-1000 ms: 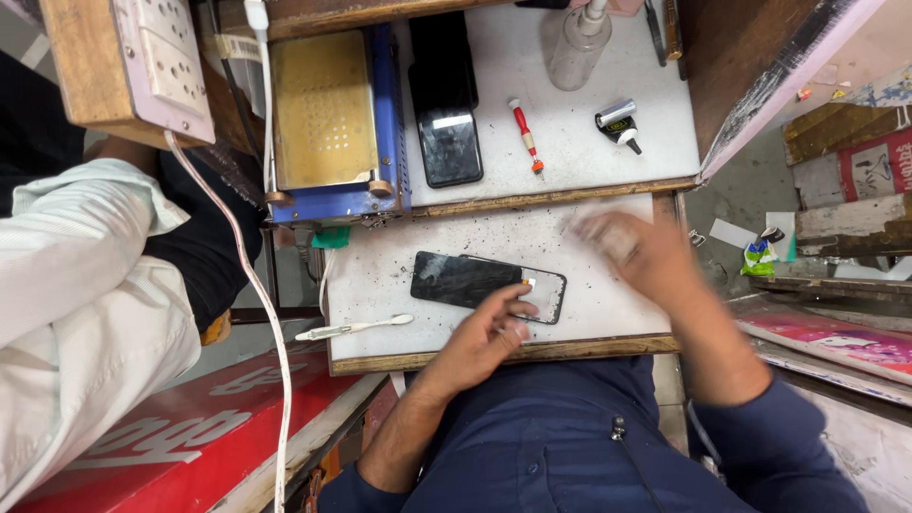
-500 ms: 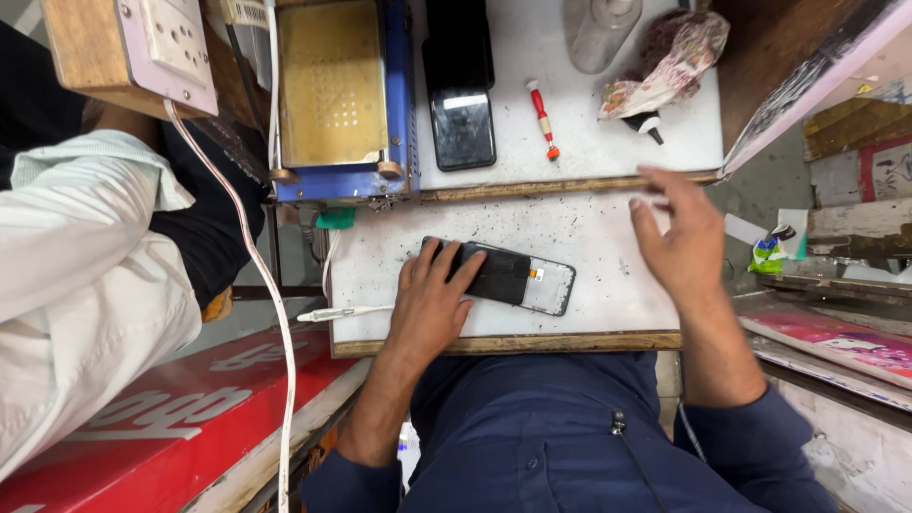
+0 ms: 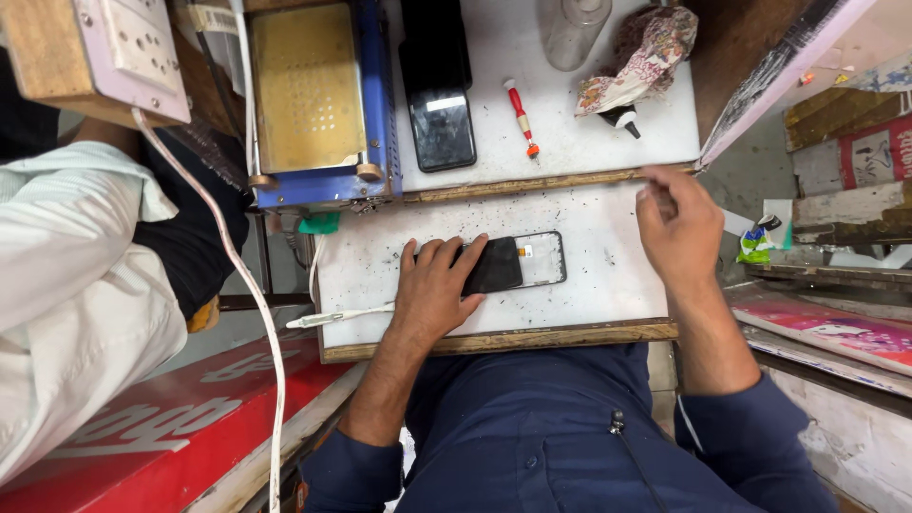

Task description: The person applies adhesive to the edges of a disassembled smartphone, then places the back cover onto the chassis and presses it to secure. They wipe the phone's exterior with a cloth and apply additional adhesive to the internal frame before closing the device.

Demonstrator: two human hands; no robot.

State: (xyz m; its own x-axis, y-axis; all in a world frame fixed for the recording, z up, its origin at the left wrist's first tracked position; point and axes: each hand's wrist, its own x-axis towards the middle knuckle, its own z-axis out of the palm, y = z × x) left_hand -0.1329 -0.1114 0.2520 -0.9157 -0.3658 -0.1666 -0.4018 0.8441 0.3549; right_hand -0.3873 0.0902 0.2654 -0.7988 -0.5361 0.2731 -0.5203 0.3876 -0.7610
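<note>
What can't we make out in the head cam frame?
- Left end of the black flat phone: head view, covered by the left hand.
- Right hand fingertips: motion-blurred at the board's far edge; whether they pinch anything is unclear.
- Clear plastic bottle: cut off by the top edge.
- Black-capped small tube: partly under the patterned crumpled cloth.

Left hand (image 3: 439, 285) flat, palm down, fingers spread forward. Right hand (image 3: 676, 228) raised, fingers loosely curled, forearm extended.
</note>
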